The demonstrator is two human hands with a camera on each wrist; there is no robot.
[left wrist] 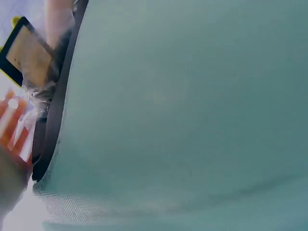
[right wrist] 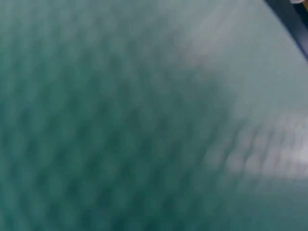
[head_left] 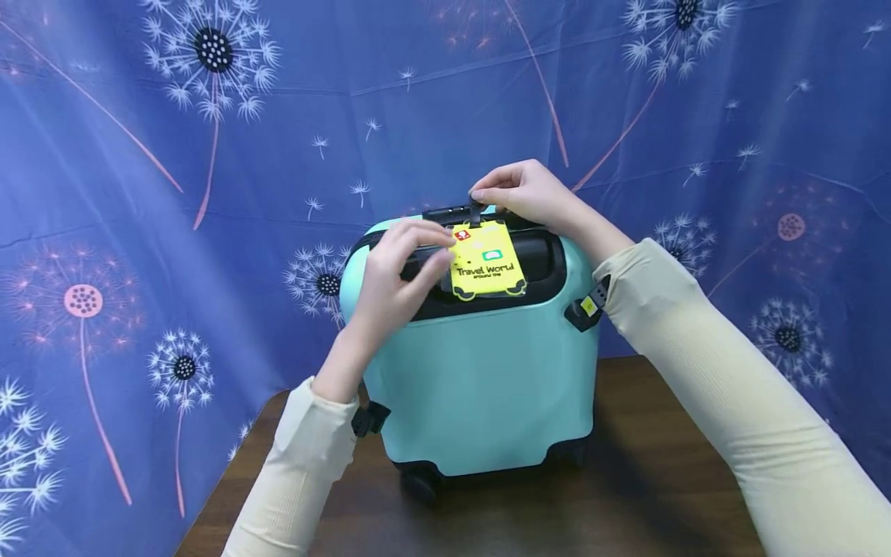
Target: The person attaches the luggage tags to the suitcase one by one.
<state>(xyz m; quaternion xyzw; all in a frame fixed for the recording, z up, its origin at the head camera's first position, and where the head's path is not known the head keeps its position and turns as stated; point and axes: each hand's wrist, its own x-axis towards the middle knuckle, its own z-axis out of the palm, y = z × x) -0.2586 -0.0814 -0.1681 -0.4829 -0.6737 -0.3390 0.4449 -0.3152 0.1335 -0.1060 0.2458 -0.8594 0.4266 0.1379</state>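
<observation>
A turquoise suitcase point(head_left: 487, 387) stands upright, with a black panel and a black handle point(head_left: 445, 214) at its top. Over that panel lies a yellow luggage tag point(head_left: 489, 259) printed "Travel World". My right hand point(head_left: 532, 193) pinches the tag's black strap point(head_left: 476, 210) beside the handle. Slightly blurred, my left hand point(head_left: 400, 267) is at the tag's left edge, fingers loosely bent; whether they touch it I cannot tell. Clear plastic point(left wrist: 37, 91) shows by the tag's dark-framed back point(left wrist: 30, 55) in the left wrist view. Only turquoise shell point(right wrist: 120, 120) fills most of the right wrist view.
Beneath the suitcase is a dark brown wooden table point(head_left: 668, 495). A blue cloth point(head_left: 327, 93) with dandelion prints hangs close behind and along both sides. Black wheels point(head_left: 420, 486) show under the suitcase's lower edge.
</observation>
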